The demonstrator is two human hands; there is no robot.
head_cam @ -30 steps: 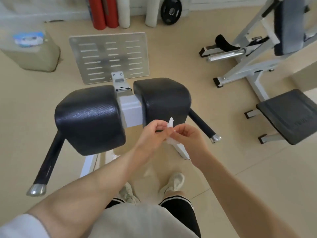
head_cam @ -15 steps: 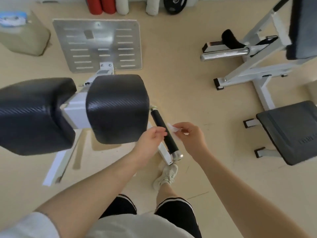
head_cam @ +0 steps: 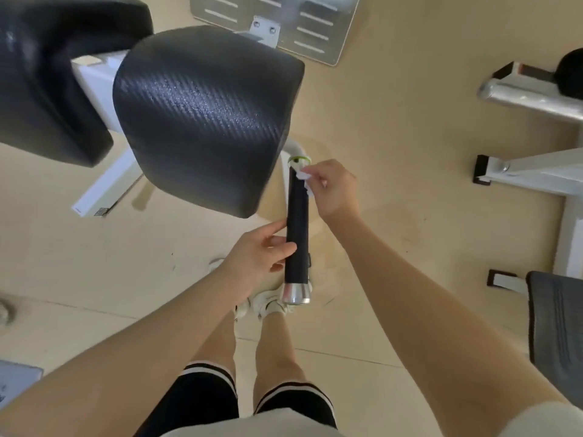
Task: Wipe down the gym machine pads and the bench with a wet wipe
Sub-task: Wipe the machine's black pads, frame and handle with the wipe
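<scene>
Black foam handle (head_cam: 297, 228) sticks out from under the machine, chrome cap (head_cam: 296, 293) at the near end, green ring at the far end.

Right hand (head_cam: 333, 189): reaching in from the right, forearm angled up and left, wrist bent. Fingers curled, pinching a small crumpled white wet wipe (head_cam: 303, 176) against the far end of the handle, just below the green ring. Wipe is touching the grip surface.

Left hand (head_cam: 257, 254): forearm comes up from lower left. Thumb lies across the near side of the handle and the fingers reach toward it from the left at mid-length. Contact with the handle is visible, but whether the fingers close round it is hidden behind the bar, so can't tell if it's gripping or only steadying.

Two big black textured pads: right pad (head_cam: 205, 118) directly above and left of the handle, left pad (head_cam: 47, 74) further left, partly cut by the frame edge. White frame between them.

Perforated metal footplate (head_cam: 315, 26) on the floor at the top. Dark bench pad (head_cam: 558, 335) at the right edge, well apart from both hands. White frame tubes of a second machine (head_cam: 536, 175) upper right.

Person's legs and white shoes below the handle cap.
</scene>
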